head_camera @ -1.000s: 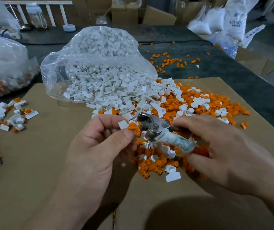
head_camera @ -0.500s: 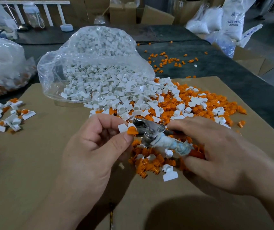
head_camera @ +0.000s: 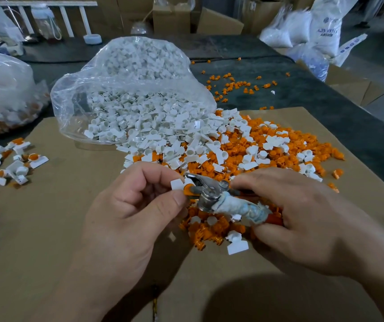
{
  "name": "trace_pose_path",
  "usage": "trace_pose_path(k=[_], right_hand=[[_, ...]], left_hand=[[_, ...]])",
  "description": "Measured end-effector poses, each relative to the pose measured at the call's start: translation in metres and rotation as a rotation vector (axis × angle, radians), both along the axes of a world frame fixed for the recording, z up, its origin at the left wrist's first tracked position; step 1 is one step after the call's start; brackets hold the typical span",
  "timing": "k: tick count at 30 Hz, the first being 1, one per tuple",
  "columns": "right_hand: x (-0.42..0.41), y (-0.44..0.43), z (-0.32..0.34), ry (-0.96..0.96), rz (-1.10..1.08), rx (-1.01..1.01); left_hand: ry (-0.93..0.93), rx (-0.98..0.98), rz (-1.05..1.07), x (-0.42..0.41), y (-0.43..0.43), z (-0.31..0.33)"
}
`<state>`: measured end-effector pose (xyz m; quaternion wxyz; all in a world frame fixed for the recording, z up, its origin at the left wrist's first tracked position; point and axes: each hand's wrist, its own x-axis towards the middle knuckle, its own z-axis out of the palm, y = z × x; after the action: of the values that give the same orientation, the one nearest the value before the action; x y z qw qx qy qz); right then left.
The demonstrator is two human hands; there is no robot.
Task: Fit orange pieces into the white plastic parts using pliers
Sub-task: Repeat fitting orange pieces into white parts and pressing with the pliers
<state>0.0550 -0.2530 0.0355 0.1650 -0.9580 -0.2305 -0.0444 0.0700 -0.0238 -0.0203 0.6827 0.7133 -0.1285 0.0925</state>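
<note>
My left hand (head_camera: 135, 210) pinches a small white plastic part (head_camera: 177, 183) with an orange piece (head_camera: 188, 189) seated in it. My right hand (head_camera: 302, 219) grips the pliers (head_camera: 211, 194) by their tape-wrapped handles. The metal jaws are closed around the orange piece and the white part. Behind both hands a pile of loose white parts (head_camera: 163, 135) spills from a clear bag and mixes with a heap of orange pieces (head_camera: 279, 145) on the cardboard.
The clear plastic bag (head_camera: 130, 73) of white parts lies at the centre back. Assembled parts (head_camera: 12, 163) lie scattered at the left edge, with another bag (head_camera: 2, 94) behind them. Stray orange pieces (head_camera: 232, 86) dot the dark table surface beyond the brown cardboard sheet (head_camera: 47, 228).
The pliers' jaws have moved left onto the part in my left hand and closed over the orange piece. Both hands stayed in about the same place.
</note>
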Motion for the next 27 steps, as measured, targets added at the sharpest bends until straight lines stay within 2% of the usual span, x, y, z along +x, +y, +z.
trace_pose_path(k=[11,17,22,27], right_hand=[[-0.0007,0.0006,0.0047,0.058,-0.046,-0.094],[-0.0005,0.0002,0.0051,0.030,-0.042,-0.110],[-0.0029,0.0026,0.0033,-0.054,-0.050,-0.053],[0.0020,-0.0034,-0.0004,-0.030,-0.069,-0.023]], left_hand=[[-0.032,-0.032,-0.046,0.0013,-0.0011,-0.0028],[-0.047,-0.024,-0.038,-0.0002,-0.0010,-0.0007],[-0.085,-0.034,-0.010,-0.0004,-0.0020,0.0014],[-0.048,-0.025,0.082,0.0012,-0.0031,0.0058]])
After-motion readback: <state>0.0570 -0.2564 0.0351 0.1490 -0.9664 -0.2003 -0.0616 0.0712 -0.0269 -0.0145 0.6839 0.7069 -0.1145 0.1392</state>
